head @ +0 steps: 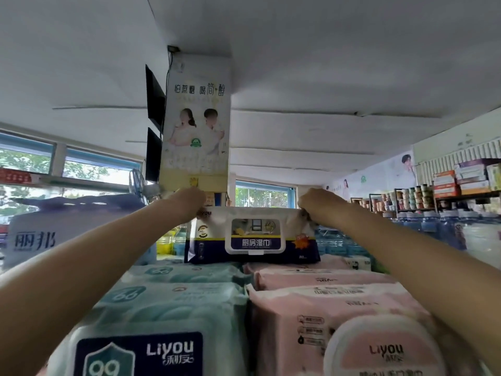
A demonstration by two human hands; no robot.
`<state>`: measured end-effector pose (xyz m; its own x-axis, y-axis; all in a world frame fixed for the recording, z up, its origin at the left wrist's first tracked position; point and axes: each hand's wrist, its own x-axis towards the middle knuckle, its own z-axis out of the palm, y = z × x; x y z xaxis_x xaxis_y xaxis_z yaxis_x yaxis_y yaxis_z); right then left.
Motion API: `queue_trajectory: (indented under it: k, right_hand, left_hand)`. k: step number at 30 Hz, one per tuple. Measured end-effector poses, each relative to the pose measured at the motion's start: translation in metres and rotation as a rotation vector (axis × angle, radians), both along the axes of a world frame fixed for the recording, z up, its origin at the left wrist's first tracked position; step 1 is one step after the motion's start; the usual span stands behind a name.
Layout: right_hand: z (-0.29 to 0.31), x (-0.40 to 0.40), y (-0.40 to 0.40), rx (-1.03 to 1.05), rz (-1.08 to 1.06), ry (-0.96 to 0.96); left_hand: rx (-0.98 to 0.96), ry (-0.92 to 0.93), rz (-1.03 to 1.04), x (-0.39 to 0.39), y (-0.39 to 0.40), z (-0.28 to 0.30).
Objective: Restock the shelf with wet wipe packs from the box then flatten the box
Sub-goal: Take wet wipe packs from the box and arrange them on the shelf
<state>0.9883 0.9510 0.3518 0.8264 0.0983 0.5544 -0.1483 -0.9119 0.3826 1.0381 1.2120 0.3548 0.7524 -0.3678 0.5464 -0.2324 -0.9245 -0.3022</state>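
**Wet wipe pack being set at the far end of the stock**

Wet wipe pack in navy and white soft plastic, with a white flip lid, stands upright on its long edge, far centre, resting on the stacked packs below. The left hand pinches its upper left corner; the right hand pinches the upper right corner, fingers curled over the top seam. Holding both corners appears meant to keep the limp pack square and label-forward while it is seated. Teal soft packs lie near left, pink soft packs near right. The shelf surface itself is hidden beneath them. No box is in view.
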Motion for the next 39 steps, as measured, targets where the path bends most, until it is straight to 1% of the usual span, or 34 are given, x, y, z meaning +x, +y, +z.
queue_trajectory:
  k: [6, 9, 13, 15, 17, 20, 22, 24, 29, 34, 39]
  right_hand:
    - [0.005, -0.004, 0.01, 0.072, 0.092, -0.013]
    - [0.01, -0.009, 0.01, 0.1, 0.115, -0.015]
    - [0.01, -0.02, 0.006, 0.199, 0.145, -0.002]
    - [0.009, -0.027, 0.007, 0.237, 0.158, 0.013]
    - [0.008, -0.033, 0.008, 0.237, 0.146, 0.035]
    - [0.005, -0.039, 0.009, 0.158, 0.072, 0.026]
    - [0.003, -0.04, 0.01, 0.093, 0.022, 0.021]
    - [0.001, -0.039, 0.011, 0.05, 0.02, 0.024]
    - [-0.006, -0.051, 0.022, 0.044, 0.06, 0.053]
    - [-0.008, -0.111, 0.039, 0.054, 0.073, 0.028]
    - [-0.029, -0.183, 0.038, 0.116, 0.064, 0.005]
  left_hand:
    - [-0.103, -0.042, 0.0, 0.005, 0.023, 0.0]
    - [-0.131, -0.016, -0.022, -0.001, 0.029, 0.001]
    - [-0.159, -0.01, -0.037, -0.015, 0.025, 0.003]
    - [-0.154, 0.039, -0.025, -0.019, 0.021, 0.001]
    - [-0.143, 0.118, -0.018, -0.023, 0.018, -0.004]
    - [-0.134, 0.137, -0.048, -0.027, 0.014, -0.009]
    - [-0.135, 0.118, -0.087, -0.03, 0.014, -0.011]
    - [-0.119, 0.098, -0.103, -0.036, 0.012, -0.014]
    - [-0.142, 0.068, -0.159, -0.062, 0.007, -0.023]
    - [-0.201, -0.004, -0.218, -0.109, 0.016, -0.031]
    - [-0.371, -0.155, -0.407, -0.174, 0.008, -0.051]
